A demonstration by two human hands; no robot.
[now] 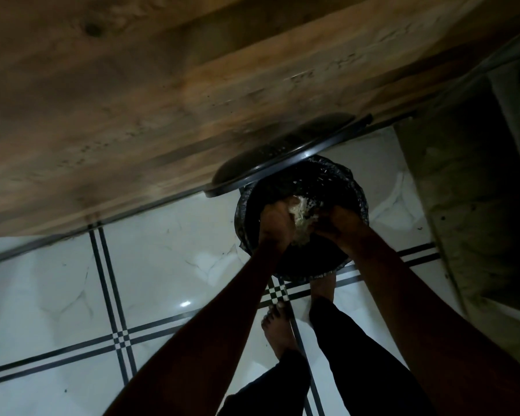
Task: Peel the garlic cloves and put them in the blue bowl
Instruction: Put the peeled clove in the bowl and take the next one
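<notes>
- Looking down from the head camera, the scene is dim and blurred, so fine detail is hard to read.
- Both forearms reach forward over a round black bin (354, 187) lined with a dark bag, standing on the floor.
- The left hand (275, 222) and the right hand (341, 225) come together above the bin's opening, with a pale clump of garlic skins (302, 219) pressed between them.
- The fingers of both hands curl round the clump; each grip looks closed on the skins, though shadow hides the fingertips.
- Whether any cloves lie among the skins cannot be told; no blue bowl shows in this view.
- The bin's raised lid (282, 157) leans against a brown wood-grain panel (132, 100) that fills the upper part of the frame.
- The near wall of the bin is hidden behind the forearms.
- Two bare feet (278, 331) in dark trouser legs stand on white floor tiles (57, 280) with black striped borders; the right foot is mostly covered by the bin and the leg.
- A greenish surface at the right edge is cut off and unclear.
</notes>
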